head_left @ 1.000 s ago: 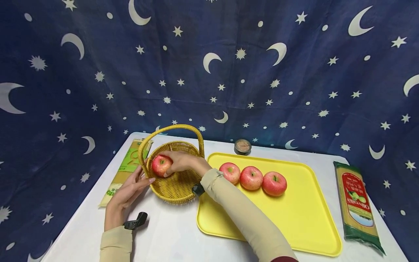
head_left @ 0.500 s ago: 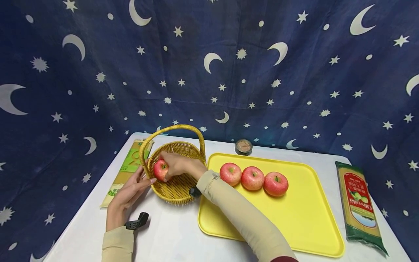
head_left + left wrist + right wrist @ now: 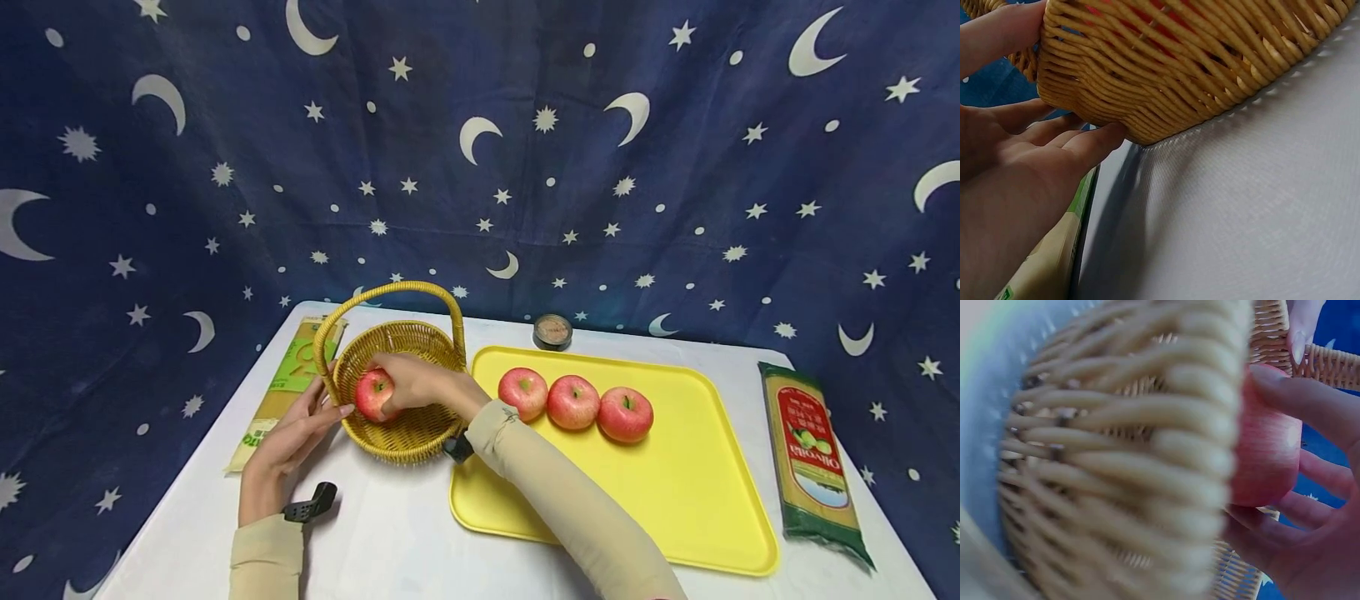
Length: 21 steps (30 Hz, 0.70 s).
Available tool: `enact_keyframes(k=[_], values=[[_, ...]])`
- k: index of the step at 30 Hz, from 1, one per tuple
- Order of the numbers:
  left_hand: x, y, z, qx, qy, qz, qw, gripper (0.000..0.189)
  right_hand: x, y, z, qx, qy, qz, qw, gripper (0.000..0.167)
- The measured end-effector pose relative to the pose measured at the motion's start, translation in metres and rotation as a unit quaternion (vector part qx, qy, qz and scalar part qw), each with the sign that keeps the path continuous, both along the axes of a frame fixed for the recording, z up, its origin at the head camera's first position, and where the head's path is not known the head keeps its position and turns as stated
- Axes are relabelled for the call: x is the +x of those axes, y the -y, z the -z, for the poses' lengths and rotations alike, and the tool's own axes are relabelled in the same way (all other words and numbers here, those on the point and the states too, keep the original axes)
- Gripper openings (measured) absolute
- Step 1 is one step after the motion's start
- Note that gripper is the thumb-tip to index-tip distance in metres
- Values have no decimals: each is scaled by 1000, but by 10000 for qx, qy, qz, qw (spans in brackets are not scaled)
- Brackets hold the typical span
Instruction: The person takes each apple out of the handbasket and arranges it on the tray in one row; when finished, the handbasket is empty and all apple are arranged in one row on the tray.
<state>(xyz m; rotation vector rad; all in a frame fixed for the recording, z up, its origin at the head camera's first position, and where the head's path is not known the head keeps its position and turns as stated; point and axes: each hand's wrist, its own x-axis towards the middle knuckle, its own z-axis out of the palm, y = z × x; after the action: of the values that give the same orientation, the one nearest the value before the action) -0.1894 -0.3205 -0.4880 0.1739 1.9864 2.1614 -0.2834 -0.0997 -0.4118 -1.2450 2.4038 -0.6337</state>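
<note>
A yellow wicker basket [image 3: 403, 442] with a tall arched handle stands at the left of the table. My right hand [image 3: 416, 387] reaches inside it and grips a red apple [image 3: 373, 395], thumb and fingers spread about the fruit. In the right wrist view the apple [image 3: 1269, 450] shows beyond the blurred basket wall. My left hand [image 3: 288, 442] holds the basket's left side, thumb at the rim near the handle's foot. From the left wrist, fingers [image 3: 1094, 144] press against the outer wicker low down.
Right of the basket lies a yellow tray [image 3: 675, 500] bearing a row of three apples [image 3: 573, 402]. A noodle packet [image 3: 288, 375] lies left, another packet [image 3: 813, 467] far right. A small round container [image 3: 552, 331] stands at the back, before a starry curtain [image 3: 480, 208].
The apple has shifted slightly down and toward the basket's middle in my right hand. My left hand keeps its place on the basket. The head view has shifted a little.
</note>
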Motion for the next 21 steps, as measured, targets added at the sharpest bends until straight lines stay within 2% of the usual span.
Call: enact_keyframes(k=[13, 21], values=[[0, 0, -3, -46, -18, -26, 10000, 94, 11, -33, -2, -673, -119, 380, 9969, 71], [0, -1, -2, 17, -103, 120, 9999, 92, 23, -54, -7, -1050, -147, 527, 9930, 73]])
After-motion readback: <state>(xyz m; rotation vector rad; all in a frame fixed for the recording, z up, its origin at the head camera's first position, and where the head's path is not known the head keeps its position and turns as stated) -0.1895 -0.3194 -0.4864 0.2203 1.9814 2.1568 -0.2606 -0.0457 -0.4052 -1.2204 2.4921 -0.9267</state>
